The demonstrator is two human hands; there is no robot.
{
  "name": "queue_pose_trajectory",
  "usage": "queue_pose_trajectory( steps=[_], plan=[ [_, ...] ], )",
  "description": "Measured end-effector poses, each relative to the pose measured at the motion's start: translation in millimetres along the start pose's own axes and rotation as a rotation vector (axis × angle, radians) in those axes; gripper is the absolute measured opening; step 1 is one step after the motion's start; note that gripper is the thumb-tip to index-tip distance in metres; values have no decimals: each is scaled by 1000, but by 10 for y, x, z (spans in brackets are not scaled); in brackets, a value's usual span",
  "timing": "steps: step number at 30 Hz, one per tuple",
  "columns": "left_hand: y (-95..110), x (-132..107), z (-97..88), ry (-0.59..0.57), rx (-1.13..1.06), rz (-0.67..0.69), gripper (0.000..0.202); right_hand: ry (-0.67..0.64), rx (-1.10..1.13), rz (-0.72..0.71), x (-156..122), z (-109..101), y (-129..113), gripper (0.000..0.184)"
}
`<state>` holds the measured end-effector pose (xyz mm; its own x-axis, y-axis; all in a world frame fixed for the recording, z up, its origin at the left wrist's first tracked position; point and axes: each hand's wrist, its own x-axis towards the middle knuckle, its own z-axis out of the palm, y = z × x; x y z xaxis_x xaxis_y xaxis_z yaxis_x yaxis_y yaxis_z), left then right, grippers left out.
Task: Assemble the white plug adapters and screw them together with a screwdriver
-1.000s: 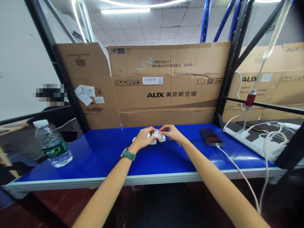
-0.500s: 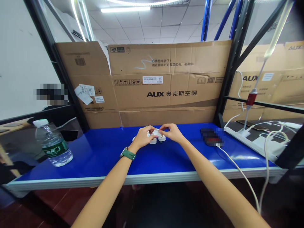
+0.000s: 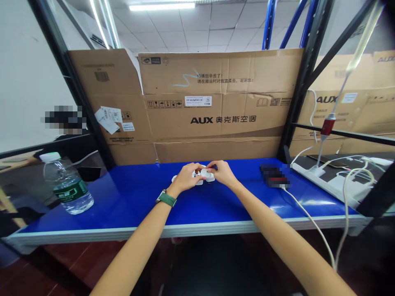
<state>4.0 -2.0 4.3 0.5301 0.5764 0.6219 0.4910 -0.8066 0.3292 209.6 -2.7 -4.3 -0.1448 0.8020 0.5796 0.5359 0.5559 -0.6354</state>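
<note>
My left hand [image 3: 187,177], with a green-strapped watch [image 3: 167,198] on the wrist, has its thumb and fingers closed around a small white rounded piece [image 3: 205,173]. From the other side, my right hand [image 3: 222,171] pinches the same piece at its right edge. Its exact kind is too small to make out. Other small white pieces [image 3: 211,178] lie on the blue tabletop [image 3: 132,201] just below and beside the fingers. One of them peeks out left of my left hand, mostly covered by it.
A water bottle [image 3: 69,185] stands at the left end of the table. To the right lie a dark blurred device [image 3: 274,176] on a white cable [image 3: 308,218] and a white power strip [image 3: 321,181]. Cardboard [image 3: 216,144] walls off the back; a person [image 3: 72,139] sits beyond the left side.
The white piece has turned a little between my fingers, with its broad face now more toward me. Both hands stay in nearly the same place.
</note>
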Motion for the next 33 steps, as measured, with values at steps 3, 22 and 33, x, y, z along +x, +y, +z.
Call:
queue_pose_trajectory(
  steps=[3, 22, 33],
  plan=[
    [-15, -7, 11, 1, 18, -8, 26, 19, -47, -28, -16, 17, -28, 16],
    [-27, 21, 19, 23, 42, -54, 28, -214, 709, 426, -30, -147, -130, 29],
    [-82, 31, -15, 70, 79, -33, 30, -348, 851, 450, -55, -222, -114, 42]
  ],
)
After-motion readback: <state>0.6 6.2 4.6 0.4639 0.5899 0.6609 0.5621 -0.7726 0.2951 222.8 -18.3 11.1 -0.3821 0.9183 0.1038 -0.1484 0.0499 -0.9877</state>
